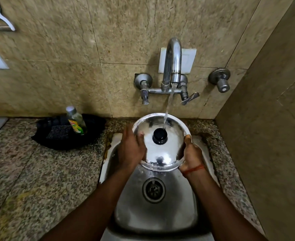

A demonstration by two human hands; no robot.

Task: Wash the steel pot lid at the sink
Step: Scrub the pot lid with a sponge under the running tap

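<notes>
The steel pot lid (167,150), round and shiny with a black knob (159,136) facing up, is held over the steel sink (153,214). Water runs from the wall tap (172,61) and lands on the lid next to the knob. My right hand (191,153) grips the lid's right rim, thumb on top; a red thread is tied round that wrist. My left hand (132,148) lies flat against the lid's left side, fingers spread over the rim and top surface.
On the speckled granite counter (39,171) to the left sits a black tray (66,133) holding a dark scrub pad (59,132) and a dish-soap bottle (76,121). Tap levers (189,99) and a valve knob (220,80) stick out of the tiled wall. The drain (153,189) lies below the lid.
</notes>
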